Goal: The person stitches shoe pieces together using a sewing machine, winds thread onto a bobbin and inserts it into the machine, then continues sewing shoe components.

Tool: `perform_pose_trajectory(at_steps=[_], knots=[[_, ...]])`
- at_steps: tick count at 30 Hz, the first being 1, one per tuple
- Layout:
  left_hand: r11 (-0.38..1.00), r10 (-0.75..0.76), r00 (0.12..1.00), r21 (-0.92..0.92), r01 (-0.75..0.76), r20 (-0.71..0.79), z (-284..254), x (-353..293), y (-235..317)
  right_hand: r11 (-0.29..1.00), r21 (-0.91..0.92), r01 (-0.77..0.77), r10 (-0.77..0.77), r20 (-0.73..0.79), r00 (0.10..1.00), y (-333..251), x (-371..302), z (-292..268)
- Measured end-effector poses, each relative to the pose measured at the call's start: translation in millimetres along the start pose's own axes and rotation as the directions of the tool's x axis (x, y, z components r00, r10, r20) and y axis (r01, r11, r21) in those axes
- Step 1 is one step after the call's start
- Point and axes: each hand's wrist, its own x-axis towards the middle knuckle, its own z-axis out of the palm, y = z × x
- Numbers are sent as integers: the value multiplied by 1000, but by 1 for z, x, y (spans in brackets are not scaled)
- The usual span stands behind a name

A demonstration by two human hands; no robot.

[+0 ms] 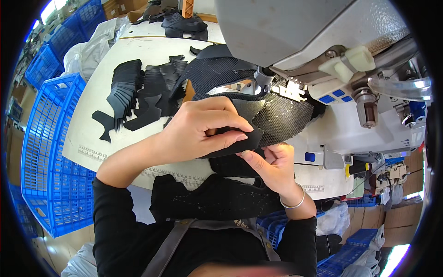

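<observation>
A black mesh shoe-upper piece [286, 117] lies under the head of a grey sewing machine [277, 27], its far part around the needle area [264, 79]. A smooth black panel [230, 144] overlaps its near edge. My left hand [203, 127] is closed over this panel, thumb and forefinger pinched at its edge; the other fingers are curled, and what lies inside them is hidden. My right hand [272, 166] grips the near edge of the mesh shoe upper, thumb on the near side and fingers partly hidden. A bracelet [295, 199] circles my right wrist.
Stacks of cut black pieces [124, 87] lie on the white table [85, 124] at left. Another black stitched piece [207, 196] rests at the front edge. A blue crate [55, 161] stands beside the table. A thread spool [360, 168] sits at right.
</observation>
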Motion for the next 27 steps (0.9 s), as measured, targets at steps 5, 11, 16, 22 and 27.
perform_pose_trajectory(at_steps=[5, 11, 16, 22, 27], knots=[[999, 41, 999, 30, -40, -22, 2, -1, -3, 1000, -4, -24, 24, -1, 1000, 5, -1, 2], [941, 78, 986, 339, -24, -147, 10, -5, 3, 999, -32, -28, 23, -144, 989, 3, -4, 4], [881, 124, 979, 473, -35, -159, 2, 22, -5, 993, 38, -114, 118, -160, 980, 3, -10, -2], [928, -335, 925, 232, 291, 178, -11, 51, -4, 983, 118, -139, 154, -131, 979, 1, -8, -3], [858, -483, 759, 64, 509, 437, -19, 69, -16, 880, 433, -194, 228, -29, 973, -2, -5, 7]])
